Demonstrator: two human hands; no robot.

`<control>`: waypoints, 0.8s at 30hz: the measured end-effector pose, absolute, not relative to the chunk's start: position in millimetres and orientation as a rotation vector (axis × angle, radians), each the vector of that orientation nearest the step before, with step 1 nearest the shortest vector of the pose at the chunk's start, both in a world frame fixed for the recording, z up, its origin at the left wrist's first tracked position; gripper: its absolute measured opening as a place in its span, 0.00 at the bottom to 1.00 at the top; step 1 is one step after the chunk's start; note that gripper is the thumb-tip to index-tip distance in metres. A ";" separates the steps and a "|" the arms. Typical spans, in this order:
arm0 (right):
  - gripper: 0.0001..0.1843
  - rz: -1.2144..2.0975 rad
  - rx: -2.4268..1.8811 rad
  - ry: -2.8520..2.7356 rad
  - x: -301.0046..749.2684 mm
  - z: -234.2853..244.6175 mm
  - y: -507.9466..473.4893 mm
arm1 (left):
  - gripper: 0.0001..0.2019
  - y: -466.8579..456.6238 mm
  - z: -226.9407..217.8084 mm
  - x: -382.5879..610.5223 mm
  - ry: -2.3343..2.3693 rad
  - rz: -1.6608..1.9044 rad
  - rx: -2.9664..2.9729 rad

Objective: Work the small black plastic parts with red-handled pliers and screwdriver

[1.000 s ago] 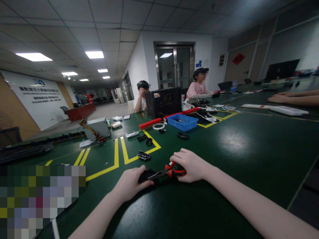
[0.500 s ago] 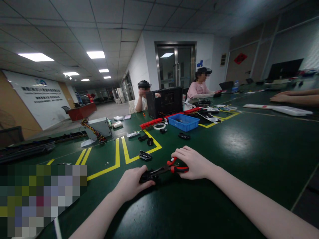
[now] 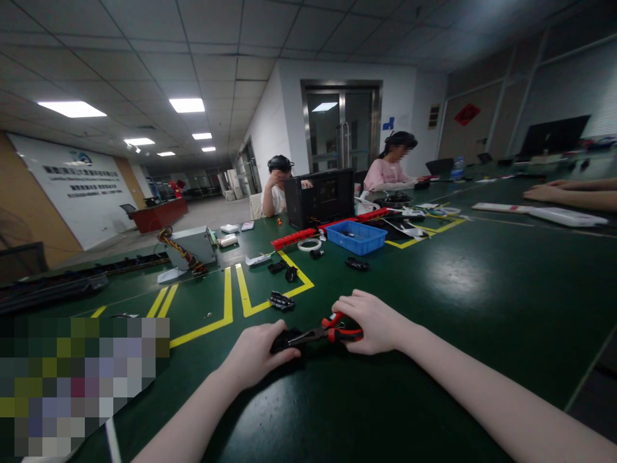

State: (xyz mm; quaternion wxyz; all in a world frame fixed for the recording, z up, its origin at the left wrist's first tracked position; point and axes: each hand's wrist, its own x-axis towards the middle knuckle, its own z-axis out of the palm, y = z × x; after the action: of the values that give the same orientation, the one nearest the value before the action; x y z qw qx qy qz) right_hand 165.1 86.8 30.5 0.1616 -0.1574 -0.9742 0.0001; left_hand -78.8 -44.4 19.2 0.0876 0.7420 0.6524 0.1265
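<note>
Close to the table's near middle, my left hand (image 3: 258, 354) is closed around a small black plastic part (image 3: 284, 341), mostly hidden by the fingers. My right hand (image 3: 373, 321) grips the red and black handles of long-nose pliers (image 3: 321, 333). The pliers' jaws point left and reach the black part at my left fingertips; whether they bite on it I cannot tell. Just beyond my left hand lies another black part (image 3: 281, 300) beside the yellow tape.
A blue tray (image 3: 355, 243) stands ahead, with a black computer case (image 3: 321, 198) behind it. A white tape roll (image 3: 309, 245) and small black parts (image 3: 357, 263) lie around. A power supply (image 3: 193, 247) with cables sits left. Two people are across the table; another person's forearms (image 3: 573, 191) rest at right.
The pliers' handles have come down slightly and moved a little left with my right hand. My left hand stays in place with the black part.
</note>
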 end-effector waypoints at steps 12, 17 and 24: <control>0.21 -0.128 -0.445 -2.777 164.6 29.5 86.9 | 0.14 -43.5 17.7 -79.6 1.962 0.405 2.174; 0.20 -0.073 -0.473 -2.802 164.4 31.3 85.9 | 0.14 -42.5 15.6 -80.5 1.936 0.459 2.155; 0.21 -0.046 -0.469 -2.800 165.5 31.9 85.9 | 0.13 -43.8 15.5 -82.2 1.912 0.452 2.208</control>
State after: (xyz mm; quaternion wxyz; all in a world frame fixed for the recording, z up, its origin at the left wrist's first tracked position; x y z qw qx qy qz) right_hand 165.5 85.9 31.9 0.1503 -0.1631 -0.9750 -0.0161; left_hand -82.2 -43.8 15.5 0.0930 0.7437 0.6442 0.1522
